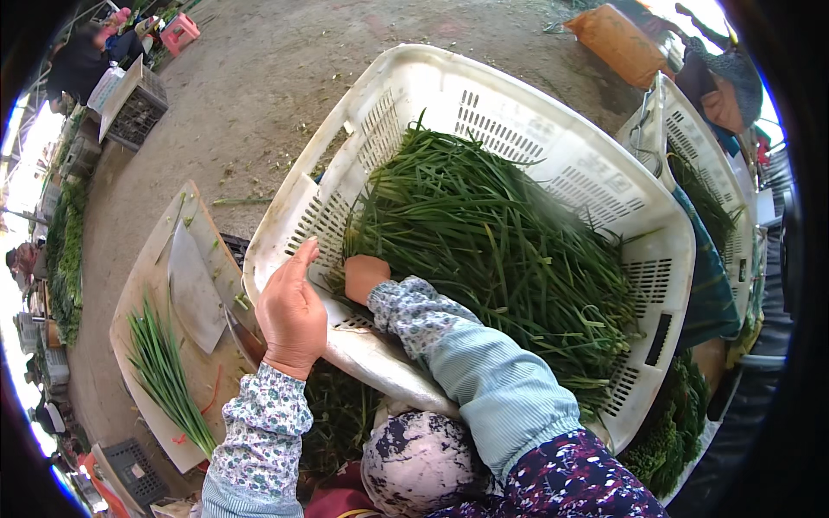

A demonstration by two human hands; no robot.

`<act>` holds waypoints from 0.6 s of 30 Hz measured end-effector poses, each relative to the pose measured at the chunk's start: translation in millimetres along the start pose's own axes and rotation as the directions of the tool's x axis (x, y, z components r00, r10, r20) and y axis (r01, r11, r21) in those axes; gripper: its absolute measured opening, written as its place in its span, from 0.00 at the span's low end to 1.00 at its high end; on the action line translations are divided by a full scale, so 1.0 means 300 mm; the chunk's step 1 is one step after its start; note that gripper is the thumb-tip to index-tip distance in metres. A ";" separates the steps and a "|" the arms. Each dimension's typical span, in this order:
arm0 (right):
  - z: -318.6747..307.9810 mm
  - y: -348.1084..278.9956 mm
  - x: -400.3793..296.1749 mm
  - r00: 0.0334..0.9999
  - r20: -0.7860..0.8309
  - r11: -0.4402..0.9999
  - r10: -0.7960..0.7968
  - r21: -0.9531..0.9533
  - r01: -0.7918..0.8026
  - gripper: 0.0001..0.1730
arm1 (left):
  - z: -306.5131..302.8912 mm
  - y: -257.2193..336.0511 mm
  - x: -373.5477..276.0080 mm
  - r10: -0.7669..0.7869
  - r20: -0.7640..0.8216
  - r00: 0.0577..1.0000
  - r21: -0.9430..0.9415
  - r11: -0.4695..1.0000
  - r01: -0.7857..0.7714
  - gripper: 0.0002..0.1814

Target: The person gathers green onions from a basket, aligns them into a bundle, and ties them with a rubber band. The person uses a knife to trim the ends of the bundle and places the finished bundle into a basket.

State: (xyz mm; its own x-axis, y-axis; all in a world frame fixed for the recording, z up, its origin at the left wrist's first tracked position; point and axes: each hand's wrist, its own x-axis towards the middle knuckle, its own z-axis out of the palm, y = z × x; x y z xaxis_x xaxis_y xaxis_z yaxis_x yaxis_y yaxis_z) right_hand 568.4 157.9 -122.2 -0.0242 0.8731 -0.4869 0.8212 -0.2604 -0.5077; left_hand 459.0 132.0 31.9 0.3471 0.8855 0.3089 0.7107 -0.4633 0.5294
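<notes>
A large white plastic basket (414, 58) with slotted walls holds a thick heap of long green leafy stalks (492, 226), which look like garlic chives. My right hand (366, 278) reaches into the basket at the heap's left end; its fingers are hidden, so its grip cannot be made out. Raised by the basket's near left rim, my left hand (295, 311) holds nothing visible, its fingers extended. On a board (139, 285) to the left lie a small bunch of green stalks (162, 375), a broad metal blade (194, 291) and a knife (245, 337).
At the right stands another white basket (706, 142) with greens, beside a dark green cloth (706, 285). An orange sack (615, 42) lies at the upper right, near a person. A crate (139, 103) and a pink stool (179, 32) stand upper left, near people. More greens (670, 414) lie lower right.
</notes>
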 end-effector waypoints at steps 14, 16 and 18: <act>-0.074 0.048 -0.045 0.981 0.065 0.933 -0.185 0.324 0.154 0.28 | -0.004 0.002 0.003 -0.019 -0.009 1.000 -0.033 0.999 0.019 0.27; -0.067 0.042 -0.033 0.981 0.073 0.936 -0.180 0.320 0.147 0.28 | -0.001 -0.004 0.000 -0.016 -0.001 1.000 -0.028 0.999 0.016 0.27; -0.055 0.048 -0.027 0.984 0.050 0.928 -0.170 0.343 0.143 0.31 | 0.002 -0.007 -0.001 -0.018 0.008 1.000 -0.023 1.000 0.018 0.27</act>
State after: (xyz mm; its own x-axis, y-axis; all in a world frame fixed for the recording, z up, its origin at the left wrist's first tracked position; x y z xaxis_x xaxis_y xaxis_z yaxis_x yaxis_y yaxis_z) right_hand 589.9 153.9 -114.0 -0.1921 0.8828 -0.4286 0.5632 -0.2585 -0.7849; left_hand 457.9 132.7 30.2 0.3394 0.8938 0.2929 0.7024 -0.4480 0.5531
